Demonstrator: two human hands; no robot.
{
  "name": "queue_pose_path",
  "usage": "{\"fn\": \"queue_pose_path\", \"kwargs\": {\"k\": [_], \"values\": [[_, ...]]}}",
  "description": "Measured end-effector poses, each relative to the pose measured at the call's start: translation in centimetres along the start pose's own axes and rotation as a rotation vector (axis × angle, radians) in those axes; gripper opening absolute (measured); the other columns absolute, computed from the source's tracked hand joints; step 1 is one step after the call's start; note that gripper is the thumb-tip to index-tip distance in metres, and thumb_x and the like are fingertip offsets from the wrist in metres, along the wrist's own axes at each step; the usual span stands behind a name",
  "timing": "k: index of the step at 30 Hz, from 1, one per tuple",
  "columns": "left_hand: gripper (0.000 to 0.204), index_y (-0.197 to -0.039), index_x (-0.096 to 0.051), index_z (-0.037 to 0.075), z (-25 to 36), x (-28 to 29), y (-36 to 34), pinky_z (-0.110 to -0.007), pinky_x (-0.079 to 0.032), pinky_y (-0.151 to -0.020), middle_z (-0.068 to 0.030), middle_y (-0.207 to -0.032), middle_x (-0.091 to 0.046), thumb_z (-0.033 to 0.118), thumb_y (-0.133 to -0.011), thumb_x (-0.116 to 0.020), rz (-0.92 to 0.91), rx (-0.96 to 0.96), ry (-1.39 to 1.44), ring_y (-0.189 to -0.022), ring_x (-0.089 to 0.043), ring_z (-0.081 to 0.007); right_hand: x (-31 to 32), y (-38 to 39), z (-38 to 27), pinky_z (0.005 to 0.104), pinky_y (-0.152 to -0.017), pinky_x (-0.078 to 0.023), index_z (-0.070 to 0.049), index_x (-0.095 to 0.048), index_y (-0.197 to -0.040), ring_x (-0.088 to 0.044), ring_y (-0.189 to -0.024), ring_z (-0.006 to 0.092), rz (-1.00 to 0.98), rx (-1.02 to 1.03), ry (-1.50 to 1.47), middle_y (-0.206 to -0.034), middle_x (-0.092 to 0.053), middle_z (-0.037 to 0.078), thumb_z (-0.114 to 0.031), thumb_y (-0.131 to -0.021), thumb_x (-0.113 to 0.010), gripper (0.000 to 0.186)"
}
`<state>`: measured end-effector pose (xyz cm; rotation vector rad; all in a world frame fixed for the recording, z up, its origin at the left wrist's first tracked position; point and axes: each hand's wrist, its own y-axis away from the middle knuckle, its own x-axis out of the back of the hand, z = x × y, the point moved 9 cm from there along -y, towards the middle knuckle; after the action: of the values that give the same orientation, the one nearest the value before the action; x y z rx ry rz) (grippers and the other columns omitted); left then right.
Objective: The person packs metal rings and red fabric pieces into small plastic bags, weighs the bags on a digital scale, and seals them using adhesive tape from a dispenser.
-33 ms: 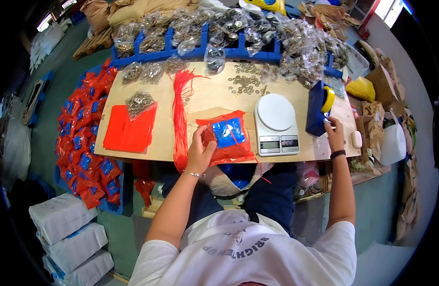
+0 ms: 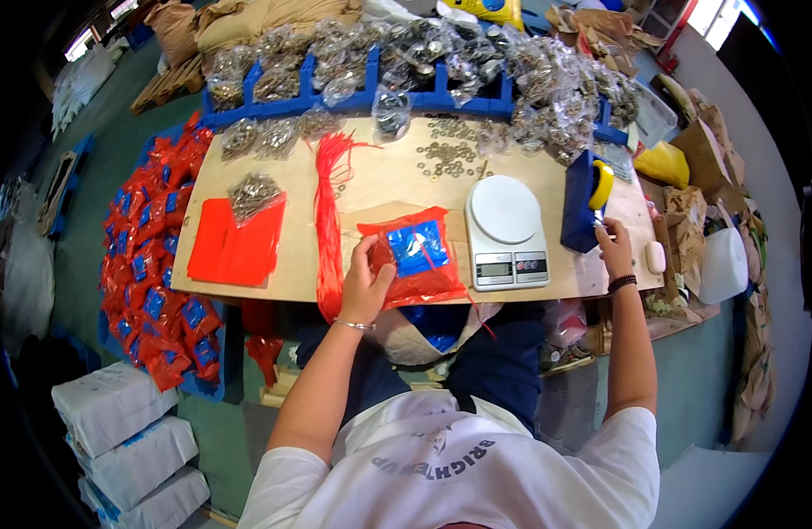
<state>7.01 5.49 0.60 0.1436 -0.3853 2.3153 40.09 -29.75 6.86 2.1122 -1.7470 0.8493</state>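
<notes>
My left hand [image 2: 370, 273] grips the left side of a red plastic bag [image 2: 423, 279] with a blue packet [image 2: 415, 242] on it. My right hand [image 2: 615, 245] has its fingers closed at the front of a blue tape dispenser [image 2: 580, 212] holding a yellow roll [image 2: 600, 185]; what they pinch is too small to make out. Between them stands a white digital scale [image 2: 503, 216]. Left of the bag lie long red ties [image 2: 326, 229] and flat red bags [image 2: 229, 247] under a clear bag of metal parts [image 2: 254, 196].
Bagged metal parts fill blue compartment bins [image 2: 274, 106] at the back of the wooden table [image 2: 291, 159], near loose washers [image 2: 450, 159]. Red packets [image 2: 159, 273] are heaped at the left, above wrapped bundles [image 2: 115, 406]. Cardboard [image 2: 705, 150] and a white roll [image 2: 723, 269] sit at the right.
The view has shifted very slightly. Both of my hands stay where they were, on the red bag and at the tape dispenser.
</notes>
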Motion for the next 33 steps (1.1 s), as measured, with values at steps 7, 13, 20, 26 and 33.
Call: {"fn": "queue_pose_path", "kwargs": {"k": [7, 13, 20, 26, 33], "values": [[0.055, -0.125, -0.037, 0.002, 1.2, 0.3, 0.0, -0.029, -0.042, -0.086, -0.015, -0.119, -0.049, 0.03, -0.083, -0.059, 0.013, -0.021, -0.05, -0.109, -0.048, -0.0229, -1.4, -0.2, 2.1, 0.019, -0.042, -0.027, -0.014, -0.059, -0.089, -0.036, -0.052, 0.0043, -0.15, -0.497, -0.4, -0.069, -0.046, -0.008, -0.023, -0.08, -0.06, 0.013], [0.061, -0.126, -0.035, 0.001, 1.1, -0.3, -0.2, -0.031, -0.04, -0.09, -0.0157, -0.122, -0.045, 0.022, -0.077, -0.065, -0.017, -0.005, -0.029, -0.111, -0.047, -0.0247, -1.7, -0.3, 2.6, 0.019, -0.041, -0.028, -0.014, -0.058, -0.083, -0.036, -0.05, 0.0041, -0.081, -0.574, -0.6, -0.063, -0.046, -0.007, -0.017, -0.078, -0.06, 0.006], [0.069, -0.125, -0.035, 0.001, 1.5, -0.2, -0.2, -0.034, -0.038, -0.094, -0.016, -0.122, -0.046, 0.019, -0.069, -0.071, -0.012, -0.011, -0.115, -0.112, -0.047, -0.0265, -2.0, 3.1, 1.6, 0.0224, -0.06, -0.039, -0.009, -0.056, -0.083, -0.047, -0.066, 0.0084, 0.014, -0.282, -1.038, -0.074, -0.052, -0.001, -0.009, -0.079, -0.058, 0.005], [0.069, -0.125, -0.035, 0.002, 1.6, -0.2, -0.2, -0.033, -0.04, -0.092, -0.0144, -0.119, -0.048, 0.017, -0.068, -0.071, -0.01, 0.004, -0.097, -0.111, -0.048, -0.0248, -6.2, 7.2, 5.4, 0.0284, -0.058, -0.045, -0.007, -0.053, -0.084, -0.054, -0.067, 0.0175, -0.091, -0.616, -1.371, -0.072, -0.055, 0.005, -0.015, -0.084, -0.056, 0.008], [0.07, -0.126, -0.036, 0.006, 1.0, -0.1, -0.4, -0.024, -0.041, -0.075, -0.0066, -0.113, -0.049, 0.014, -0.067, -0.072, -0.036, 0.088, 0.011, -0.086, -0.048, -0.0119, -8.8, 5.9, 5.9, 0.0234, -0.042, -0.033, -0.013, -0.047, -0.076, -0.041, -0.049, 0.011, -0.358, -0.829, -1.05, -0.06, -0.045, -0.001, -0.019, -0.083, -0.056, 0.013]]}}
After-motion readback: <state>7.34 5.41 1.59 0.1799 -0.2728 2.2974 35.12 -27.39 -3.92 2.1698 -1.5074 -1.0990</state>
